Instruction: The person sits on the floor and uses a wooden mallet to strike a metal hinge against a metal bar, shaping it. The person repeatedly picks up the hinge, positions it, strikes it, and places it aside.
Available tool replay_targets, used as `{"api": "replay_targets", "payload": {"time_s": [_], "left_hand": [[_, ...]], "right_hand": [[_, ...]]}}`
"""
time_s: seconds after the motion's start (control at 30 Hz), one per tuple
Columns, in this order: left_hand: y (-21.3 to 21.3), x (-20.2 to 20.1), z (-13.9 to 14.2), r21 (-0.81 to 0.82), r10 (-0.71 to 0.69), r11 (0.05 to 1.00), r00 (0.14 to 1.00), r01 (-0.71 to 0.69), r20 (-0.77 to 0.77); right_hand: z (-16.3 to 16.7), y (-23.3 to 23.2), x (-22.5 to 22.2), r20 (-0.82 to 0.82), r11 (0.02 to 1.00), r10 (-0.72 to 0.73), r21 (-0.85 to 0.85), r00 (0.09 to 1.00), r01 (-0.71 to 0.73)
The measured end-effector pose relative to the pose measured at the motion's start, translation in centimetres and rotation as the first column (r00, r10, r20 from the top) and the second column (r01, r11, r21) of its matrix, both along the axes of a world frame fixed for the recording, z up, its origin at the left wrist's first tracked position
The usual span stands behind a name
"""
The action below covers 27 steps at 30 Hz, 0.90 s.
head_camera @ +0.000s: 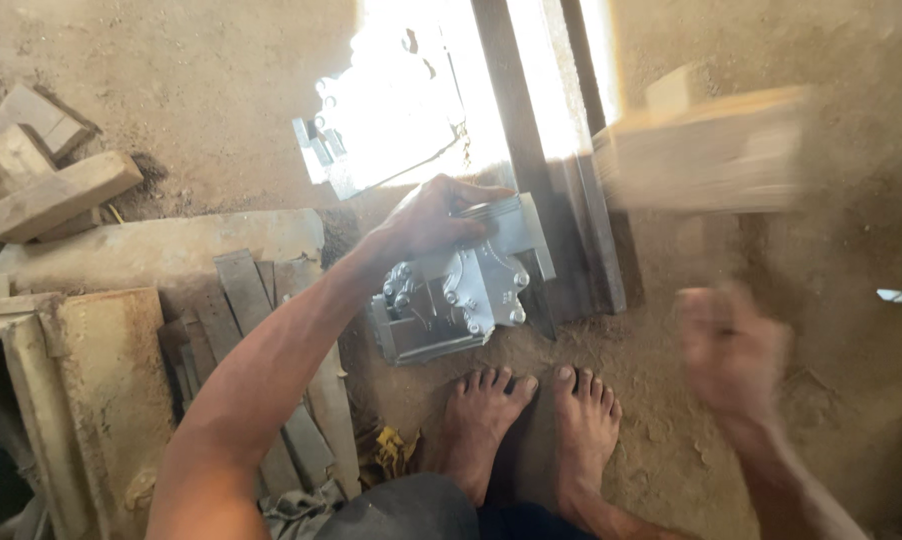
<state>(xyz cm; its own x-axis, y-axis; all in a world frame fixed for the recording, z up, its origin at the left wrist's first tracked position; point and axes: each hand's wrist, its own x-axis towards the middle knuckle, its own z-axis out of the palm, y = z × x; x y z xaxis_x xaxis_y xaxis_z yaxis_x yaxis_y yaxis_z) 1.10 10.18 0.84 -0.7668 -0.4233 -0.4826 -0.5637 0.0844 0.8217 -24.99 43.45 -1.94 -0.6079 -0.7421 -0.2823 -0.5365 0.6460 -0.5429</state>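
While the left hand [433, 218] clamps fingers over the metal casting [461, 290] to steady it beside the beam [546, 180], the blurred right hand [731, 350] hides its fingers.

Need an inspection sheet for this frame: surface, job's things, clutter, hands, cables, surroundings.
Surface: sandy dirt floor, bare feet on it.
Job's things: grey metal casting with bolts, on the ground beside a dark steel beam.
Clutter: wood offcuts, flat metal strips, pale slab.
Hands: left hand grips the casting's top; right hand blurred, holding nothing visible.
Cables: nothing seen.
Surroundings: a second casting in sun glare; blurred wooden block.
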Motion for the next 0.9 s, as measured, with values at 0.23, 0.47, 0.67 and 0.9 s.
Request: {"api": "replay_targets", "payload": {"time_s": [0.23,0.47,0.67,0.9], "left_hand": [[-0.2,0.0,-0.1,0.035,0.022,0.999,0.999,-0.024,0.043],[0.1,0.3,-0.2,0.028,0.012,1.0,1.0,-0.012,0.014],[0.1,0.5,-0.9,0.023,0.046,0.999,0.998,-0.045,-0.036],[0.2,0.7,-0.9,-0.002,0.02,1.0,0.995,-0.02,-0.098]], "right_hand": [[-3.9,0.2,-0.1,-0.474,0.63,0.261,-0.577,0.841,-0.52],[4.2,0.2,1.3,0.439,0.641,0.142,-0.723,0.887,0.255],[2.1,-2.0,4.4,-0.1,0.941,0.33,0.114,0.939,-0.318],[0.8,-1.1,4.2,0.405,0.441,0.096,-0.836,0.909,0.326]]}}
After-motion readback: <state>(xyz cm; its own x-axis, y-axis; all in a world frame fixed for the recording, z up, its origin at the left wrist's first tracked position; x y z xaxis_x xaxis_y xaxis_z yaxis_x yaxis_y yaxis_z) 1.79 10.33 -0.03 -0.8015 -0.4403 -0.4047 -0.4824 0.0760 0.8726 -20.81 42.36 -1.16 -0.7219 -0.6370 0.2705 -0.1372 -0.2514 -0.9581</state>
